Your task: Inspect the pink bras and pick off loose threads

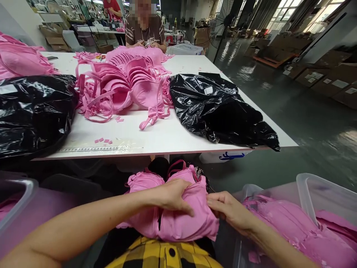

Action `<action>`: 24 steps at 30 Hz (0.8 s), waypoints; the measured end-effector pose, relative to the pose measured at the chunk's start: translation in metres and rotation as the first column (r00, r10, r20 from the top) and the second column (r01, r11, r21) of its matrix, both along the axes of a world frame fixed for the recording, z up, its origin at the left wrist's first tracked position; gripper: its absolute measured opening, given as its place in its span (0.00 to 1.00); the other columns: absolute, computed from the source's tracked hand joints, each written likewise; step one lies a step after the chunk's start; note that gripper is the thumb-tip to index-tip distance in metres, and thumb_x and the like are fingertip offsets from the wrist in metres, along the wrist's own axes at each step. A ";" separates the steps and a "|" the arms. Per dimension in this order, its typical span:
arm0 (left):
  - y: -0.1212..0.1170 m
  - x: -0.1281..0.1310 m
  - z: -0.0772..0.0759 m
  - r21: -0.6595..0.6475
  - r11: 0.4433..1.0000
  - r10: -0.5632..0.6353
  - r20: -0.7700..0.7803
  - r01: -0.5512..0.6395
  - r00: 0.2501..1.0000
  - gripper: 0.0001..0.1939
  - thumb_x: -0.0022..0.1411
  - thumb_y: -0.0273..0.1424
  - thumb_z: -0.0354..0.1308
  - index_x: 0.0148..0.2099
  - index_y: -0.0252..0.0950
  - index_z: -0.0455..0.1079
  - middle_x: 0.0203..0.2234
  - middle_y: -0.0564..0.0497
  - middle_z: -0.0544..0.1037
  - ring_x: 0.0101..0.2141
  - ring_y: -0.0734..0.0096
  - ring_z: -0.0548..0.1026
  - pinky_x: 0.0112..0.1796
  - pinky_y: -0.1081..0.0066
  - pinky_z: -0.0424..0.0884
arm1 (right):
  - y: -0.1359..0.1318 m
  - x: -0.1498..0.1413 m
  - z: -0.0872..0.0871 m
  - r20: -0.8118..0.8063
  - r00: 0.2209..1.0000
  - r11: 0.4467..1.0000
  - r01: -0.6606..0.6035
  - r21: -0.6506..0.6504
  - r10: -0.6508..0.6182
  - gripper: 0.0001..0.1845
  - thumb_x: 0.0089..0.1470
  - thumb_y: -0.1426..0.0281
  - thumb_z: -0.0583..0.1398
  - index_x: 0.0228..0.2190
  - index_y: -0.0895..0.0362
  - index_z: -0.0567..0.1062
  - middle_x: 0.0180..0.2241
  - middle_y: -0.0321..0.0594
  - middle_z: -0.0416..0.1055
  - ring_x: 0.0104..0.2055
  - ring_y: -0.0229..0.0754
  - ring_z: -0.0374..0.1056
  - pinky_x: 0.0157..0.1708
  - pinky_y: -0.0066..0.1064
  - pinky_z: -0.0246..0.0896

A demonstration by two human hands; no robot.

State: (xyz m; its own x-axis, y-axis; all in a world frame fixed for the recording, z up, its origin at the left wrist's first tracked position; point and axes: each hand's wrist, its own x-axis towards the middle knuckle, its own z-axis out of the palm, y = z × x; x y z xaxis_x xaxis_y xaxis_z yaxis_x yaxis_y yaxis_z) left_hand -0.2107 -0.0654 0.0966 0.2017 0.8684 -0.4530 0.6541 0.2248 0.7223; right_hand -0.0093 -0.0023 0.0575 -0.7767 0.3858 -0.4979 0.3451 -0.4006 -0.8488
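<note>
A pink bra (189, 223) rests across my lap, its cups side by side and its straps toward the table. My left hand (171, 195) grips one cup from above, thumb over the fabric and fingertips partly hidden by it. At that cup's right edge, my right hand (225, 208) pinches the side of the bra between thumb and fingers. On the white table, a row of nested pink bras (145, 91) lies with loose straps hanging toward me.
Black plastic bags (220, 108) (36, 111) flank the bra row. Pink scraps (103, 140) lie by a ruler (89, 149) at the near edge. Plastic bins (306, 190) (30, 190) with pink pieces stand at both sides. Another person (145, 28) works across the table.
</note>
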 end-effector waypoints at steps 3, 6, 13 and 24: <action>-0.007 -0.001 -0.003 0.014 0.991 0.131 -0.002 -0.131 0.991 0.09 0.47 0.33 0.61 0.27 0.34 0.66 0.23 0.53 0.71 0.27 0.67 0.68 0.24 0.74 0.60 | -0.004 0.000 0.008 -0.011 1.000 0.997 -0.009 0.075 0.010 0.18 0.46 0.56 0.62 0.29 0.60 0.75 0.25 0.36 0.67 0.27 0.36 0.59 0.28 0.26 0.54; -0.008 0.005 -0.003 0.132 0.956 0.260 0.028 -0.261 0.965 0.05 0.48 0.28 0.58 0.30 0.33 0.69 0.27 0.51 0.74 0.31 0.64 0.70 0.31 0.71 0.64 | -0.013 -0.004 0.009 0.102 0.995 0.961 -0.040 0.272 0.013 0.16 0.41 0.58 0.64 0.21 0.59 0.72 0.18 0.33 0.62 0.22 0.35 0.54 0.23 0.26 0.51; -0.019 -0.002 -0.002 0.024 0.965 0.258 0.127 -0.262 0.958 0.24 0.40 0.31 0.66 0.43 0.31 0.68 0.36 0.48 0.76 0.36 0.60 0.72 0.36 0.69 0.68 | -0.017 -0.008 0.005 0.087 0.996 0.917 -0.030 0.397 -0.005 0.24 0.44 0.49 0.58 0.18 0.57 0.64 0.18 0.31 0.53 0.22 0.34 0.45 0.20 0.26 0.44; -0.014 -0.012 0.016 0.136 0.956 0.227 0.219 -0.261 0.949 0.10 0.50 0.31 0.58 0.35 0.31 0.69 0.28 0.54 0.72 0.31 0.69 0.67 0.31 0.74 0.63 | -0.026 -0.012 0.002 0.036 0.997 0.671 0.020 0.741 -0.069 0.13 0.51 0.60 0.59 0.30 0.58 0.74 0.29 0.41 0.72 0.31 0.44 0.65 0.33 0.30 0.62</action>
